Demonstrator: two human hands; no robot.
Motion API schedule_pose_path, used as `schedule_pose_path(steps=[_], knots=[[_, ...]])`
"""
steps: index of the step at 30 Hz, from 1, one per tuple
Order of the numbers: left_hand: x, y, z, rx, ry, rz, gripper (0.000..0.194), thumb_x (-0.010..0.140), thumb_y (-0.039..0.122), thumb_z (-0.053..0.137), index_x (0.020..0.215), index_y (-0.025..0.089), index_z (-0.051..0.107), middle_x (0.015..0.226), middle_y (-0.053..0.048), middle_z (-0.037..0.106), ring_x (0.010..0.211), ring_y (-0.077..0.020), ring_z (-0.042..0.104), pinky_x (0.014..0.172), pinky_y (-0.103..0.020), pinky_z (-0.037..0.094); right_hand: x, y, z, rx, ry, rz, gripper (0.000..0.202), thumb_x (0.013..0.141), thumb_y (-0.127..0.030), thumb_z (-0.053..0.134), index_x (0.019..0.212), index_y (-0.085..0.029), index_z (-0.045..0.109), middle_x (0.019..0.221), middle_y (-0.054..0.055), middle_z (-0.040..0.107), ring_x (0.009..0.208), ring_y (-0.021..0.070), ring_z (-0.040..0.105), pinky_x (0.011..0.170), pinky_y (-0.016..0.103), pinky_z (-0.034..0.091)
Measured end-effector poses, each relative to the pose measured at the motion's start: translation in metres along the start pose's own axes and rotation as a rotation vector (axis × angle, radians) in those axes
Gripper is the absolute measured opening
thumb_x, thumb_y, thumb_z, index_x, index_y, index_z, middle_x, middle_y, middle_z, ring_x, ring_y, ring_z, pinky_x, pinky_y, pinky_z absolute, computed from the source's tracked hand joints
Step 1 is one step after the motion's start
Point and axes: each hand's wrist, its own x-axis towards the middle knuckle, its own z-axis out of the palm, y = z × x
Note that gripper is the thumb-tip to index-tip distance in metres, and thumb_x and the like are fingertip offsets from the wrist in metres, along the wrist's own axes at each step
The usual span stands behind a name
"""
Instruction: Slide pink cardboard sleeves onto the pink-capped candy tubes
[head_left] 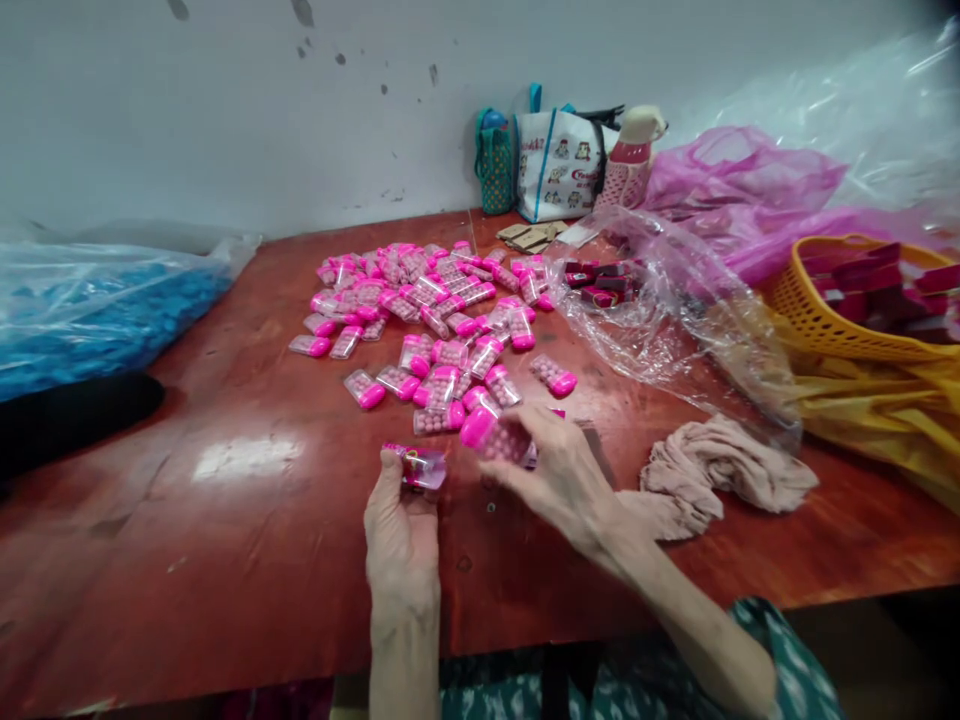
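Observation:
Between the thumb and fingers of my left hand (403, 535) is a small printed pink-and-purple packet (421, 467), held upright near the table's front. My right hand (559, 470) grips a clear candy box (501, 440) full of pink balls, its bright pink cap pointing left; motion blurs it a little. The box and the packet are apart, close to each other. Just beyond my hands lies a heap of similar pink-capped candy boxes (409, 290), with several loose ones at its near edge.
A crumpled beige cloth (720, 470) lies right of my right hand. Behind it are a clear plastic bag (660, 320) with dark red packets and a yellow basket (817, 310). At left sits a bag of blue pieces (112, 310). A white tote (559, 165) stands against the wall.

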Motion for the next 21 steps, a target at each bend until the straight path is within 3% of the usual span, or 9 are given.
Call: schedule_pose_path(steps=[5, 12, 16, 21], knots=[[0.0, -0.007, -0.001, 0.046, -0.075, 0.121, 0.011, 0.076, 0.023, 0.061, 0.07, 0.015, 0.065, 0.065, 0.002, 0.067, 0.06, -0.0091, 0.061, 0.061, -0.02, 0.051, -0.026, -0.027, 0.018, 0.096, 0.102, 0.18, 0.029, 0.07, -0.02, 0.068, 0.095, -0.02, 0.052, 0.086, 0.002, 0.057, 0.076, 0.018, 0.054, 0.068, 0.029, 0.042], [-0.005, -0.02, -0.003, 0.16, -0.153, 0.248, 0.015, 0.067, 0.028, 0.069, 0.071, 0.014, 0.063, 0.066, 0.002, 0.066, 0.059, -0.0096, 0.06, 0.062, -0.022, 0.048, -0.03, -0.029, 0.026, 0.124, 0.118, 0.209, 0.024, 0.069, -0.018, 0.065, 0.089, -0.019, 0.053, 0.085, 0.004, 0.057, 0.077, 0.0189, 0.055, 0.066, 0.028, 0.043], [-0.006, -0.024, -0.002, 0.19, -0.157, 0.206, 0.019, 0.063, 0.03, 0.072, 0.07, 0.015, 0.062, 0.065, 0.003, 0.066, 0.058, -0.0097, 0.06, 0.061, -0.022, 0.049, -0.034, -0.025, 0.026, 0.225, 0.114, 0.291, 0.027, 0.065, -0.019, 0.067, 0.089, -0.018, 0.054, 0.078, 0.0, 0.059, 0.069, 0.0153, 0.056, 0.062, 0.024, 0.043], [-0.015, -0.023, 0.008, 0.203, -0.04, 0.099, 0.019, 0.057, 0.017, 0.075, 0.072, 0.016, 0.064, 0.062, 0.005, 0.066, 0.053, -0.0079, 0.059, 0.053, -0.016, 0.049, -0.036, -0.025, 0.034, 0.186, 0.166, 0.353, 0.021, 0.064, -0.017, 0.063, 0.083, -0.02, 0.056, 0.073, 0.001, 0.06, 0.065, 0.0169, 0.057, 0.058, 0.025, 0.043]])
